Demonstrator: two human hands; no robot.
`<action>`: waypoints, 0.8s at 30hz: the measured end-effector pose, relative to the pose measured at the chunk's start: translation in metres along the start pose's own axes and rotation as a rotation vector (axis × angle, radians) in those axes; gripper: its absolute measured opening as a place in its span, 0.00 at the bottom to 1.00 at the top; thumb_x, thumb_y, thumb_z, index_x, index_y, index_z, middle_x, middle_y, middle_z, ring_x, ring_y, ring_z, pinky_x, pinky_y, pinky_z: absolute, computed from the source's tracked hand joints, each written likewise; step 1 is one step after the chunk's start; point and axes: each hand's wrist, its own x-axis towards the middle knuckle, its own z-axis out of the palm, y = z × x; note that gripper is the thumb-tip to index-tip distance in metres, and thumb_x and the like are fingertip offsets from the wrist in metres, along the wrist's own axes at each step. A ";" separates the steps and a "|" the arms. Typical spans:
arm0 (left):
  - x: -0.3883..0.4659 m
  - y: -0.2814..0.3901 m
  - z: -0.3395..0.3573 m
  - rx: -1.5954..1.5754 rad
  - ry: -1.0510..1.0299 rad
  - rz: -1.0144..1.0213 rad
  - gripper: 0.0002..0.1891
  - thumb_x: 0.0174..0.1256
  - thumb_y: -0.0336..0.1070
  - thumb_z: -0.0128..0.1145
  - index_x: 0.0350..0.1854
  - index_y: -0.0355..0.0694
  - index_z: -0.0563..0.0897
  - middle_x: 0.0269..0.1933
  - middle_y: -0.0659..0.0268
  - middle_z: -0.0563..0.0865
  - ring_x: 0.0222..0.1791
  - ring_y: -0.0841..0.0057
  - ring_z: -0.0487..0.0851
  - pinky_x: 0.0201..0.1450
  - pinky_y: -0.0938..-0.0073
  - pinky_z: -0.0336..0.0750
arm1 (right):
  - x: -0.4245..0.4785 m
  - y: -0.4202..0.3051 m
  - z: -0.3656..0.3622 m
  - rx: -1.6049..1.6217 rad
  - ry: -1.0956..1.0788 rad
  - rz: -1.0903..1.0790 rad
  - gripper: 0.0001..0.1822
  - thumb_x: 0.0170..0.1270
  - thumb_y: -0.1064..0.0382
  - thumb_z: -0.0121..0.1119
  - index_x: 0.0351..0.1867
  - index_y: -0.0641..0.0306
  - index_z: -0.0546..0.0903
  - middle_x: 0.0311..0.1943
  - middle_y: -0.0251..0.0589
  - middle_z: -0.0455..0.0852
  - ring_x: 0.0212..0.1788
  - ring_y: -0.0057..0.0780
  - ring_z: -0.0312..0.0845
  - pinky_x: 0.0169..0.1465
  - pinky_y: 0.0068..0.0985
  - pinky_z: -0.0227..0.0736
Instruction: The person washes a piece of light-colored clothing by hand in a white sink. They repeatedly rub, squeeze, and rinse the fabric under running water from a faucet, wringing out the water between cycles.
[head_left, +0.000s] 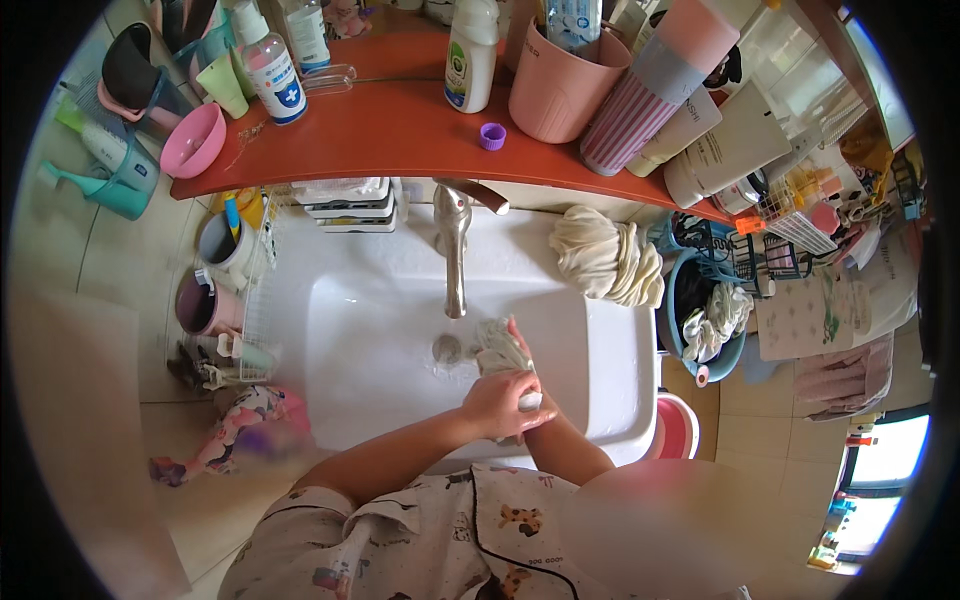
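Note:
Over the white basin (375, 360), both my hands are on a wet, bunched white cloth (501, 346). My left hand (499, 405) closes around its lower part and crosses over my right wrist. A pale end of the fabric pokes out between the left fingers. My right hand (520, 337) lies against the right side of the cloth, with only some of its fingers in sight; the rest is hidden by cloth and the left hand. The metal faucet (454, 262) points down the basin, above the round drain (446, 349) left of the cloth.
A twisted cream cloth (604, 255) rests on the sink's right rear rim. Beyond it stands a blue bucket (731, 360) holding fabric. A red shelf (390, 150) crowded with bottles overhangs the back. Cups sit in a white wire rack (259, 300) at left; a pink basin (679, 427) is lower right.

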 end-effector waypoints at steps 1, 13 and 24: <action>0.001 -0.005 0.002 0.086 0.068 0.000 0.12 0.52 0.43 0.62 0.28 0.40 0.76 0.31 0.63 0.82 0.32 0.63 0.81 0.34 0.67 0.75 | 0.000 0.016 0.027 -0.072 0.153 -0.091 0.26 0.60 0.35 0.50 0.31 0.58 0.79 0.32 0.36 0.82 0.35 0.32 0.78 0.38 0.32 0.74; -0.016 -0.152 -0.051 0.762 0.370 -0.693 0.11 0.56 0.41 0.53 0.40 0.45 0.79 0.51 0.53 0.74 0.51 0.58 0.73 0.48 0.52 0.69 | -0.019 0.006 0.061 -0.394 0.719 -0.250 0.27 0.61 0.43 0.53 0.53 0.59 0.68 0.51 0.44 0.72 0.51 0.40 0.72 0.52 0.39 0.69; -0.043 -0.149 -0.023 0.602 0.152 -0.726 0.27 0.49 0.32 0.59 0.57 0.49 0.74 0.58 0.59 0.73 0.46 0.65 0.78 0.44 0.65 0.74 | -0.046 0.005 0.014 -0.551 1.165 -0.321 0.29 0.63 0.48 0.51 0.63 0.55 0.60 0.55 0.47 0.71 0.54 0.44 0.70 0.55 0.47 0.63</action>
